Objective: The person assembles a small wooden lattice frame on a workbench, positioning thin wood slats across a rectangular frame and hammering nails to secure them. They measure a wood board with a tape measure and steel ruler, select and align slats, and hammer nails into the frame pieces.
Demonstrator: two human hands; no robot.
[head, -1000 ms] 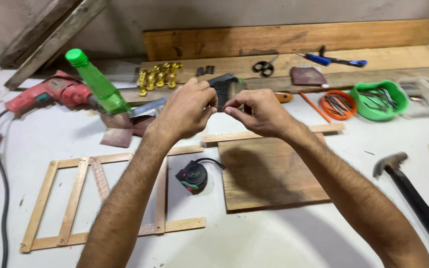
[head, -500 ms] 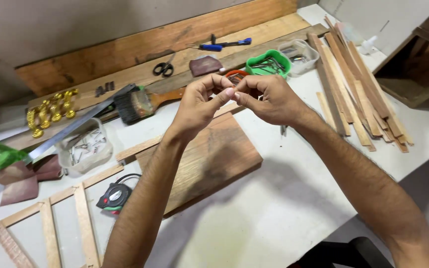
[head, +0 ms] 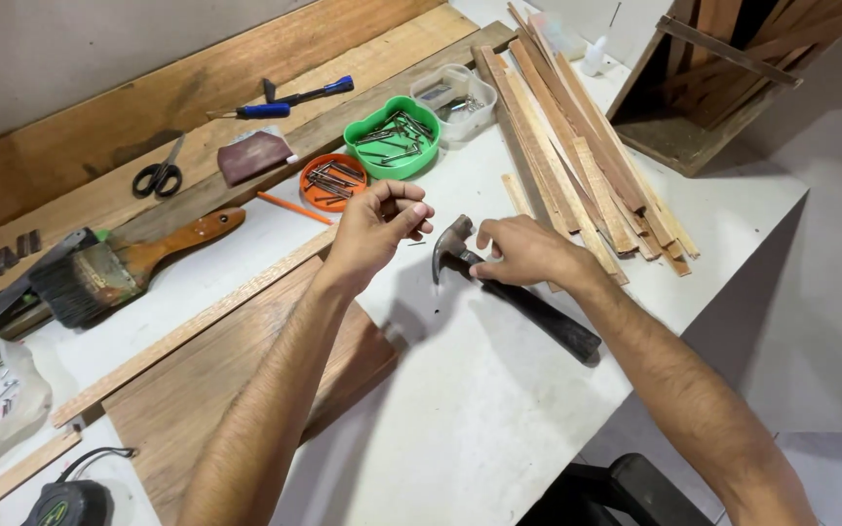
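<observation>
A white worktop [head: 499,390] is seen from above, with both bare forearms reaching in from the near edge. The right hand [head: 528,251] is laid on a steel claw hammer with a dark handle [head: 514,292], which lies flat on the worktop near its centre; the fingers are curled over the neck just behind the head, and the handle runs toward the near right. The left hand [head: 377,229] is held raised just left of the hammer head, its fingers bent inward and thumb pressed to the fingertips; a thin nail appears to be pinched there, though this is too small to be confirmed.

Beyond the left hand, a round orange dish of nails [head: 333,180] is placed beside a green heart-shaped tray of nails [head: 392,136], with a clear plastic tub [head: 455,97] further right. A bundle of thin wooden strips [head: 577,146] is stacked to the far right, just beside the right hand. To the far left, black-handled scissors [head: 158,175], a blue-handled screwdriver [head: 285,102] and a wide paintbrush with a wooden handle [head: 129,263] are laid on long planks [head: 197,68]. A flat brown wooden board [head: 246,390] is set under the left forearm, with a black tape measure [head: 70,502] at the near left corner.
</observation>
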